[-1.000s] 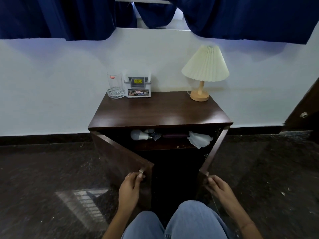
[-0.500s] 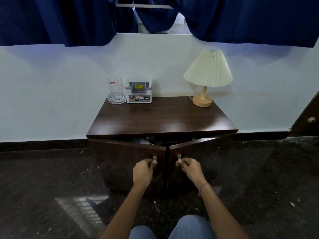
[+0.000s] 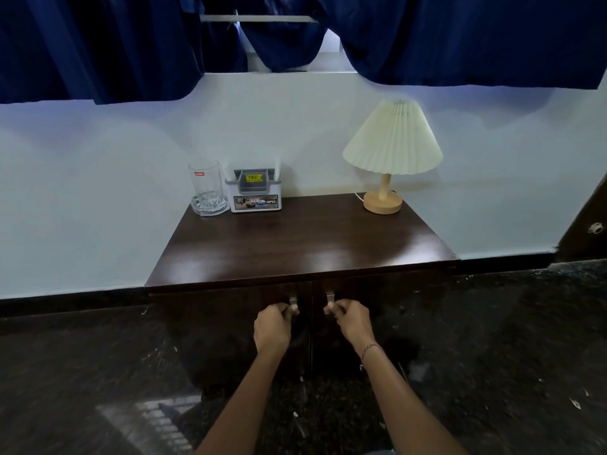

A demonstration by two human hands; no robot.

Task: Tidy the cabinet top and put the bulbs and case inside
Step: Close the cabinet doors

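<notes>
Both cabinet [image 3: 230, 323] doors sit flush, meeting in a thin seam down the middle. The left hand [image 3: 273, 330] is curled around the left door handle [image 3: 292, 302], fingers wrapped over the lower part of the metal pull. The right hand [image 3: 350, 320] is doing the same on the right door handle [image 3: 329, 298], so each hand is closed on its own pull with only the top bit of metal showing. There's a thin bracelet [image 3: 370, 349] on the right wrist.

The bulbs and case aren't visible anywhere (doors are closed, so can't tell what's inside from here).

The cabinet top [image 3: 302, 244] is mostly bare wood, with loads of free surface through the middle and right up to the front edge. Everything on it is pushed to the back against the wall: a clear glass mug [image 3: 207, 188] at the back left corner, a small grey-and-white organizer box [image 3: 255, 192] just beside it on the right, practically touching. A pleated cream lamp [image 3: 392, 152] on a round wooden base stands well apart at the back right, close to the right edge.

Dark speckled floor [image 3: 509, 356] is open on both sides of the cabinet, and blue curtains [image 3: 98, 47] hang above the wall.
</notes>
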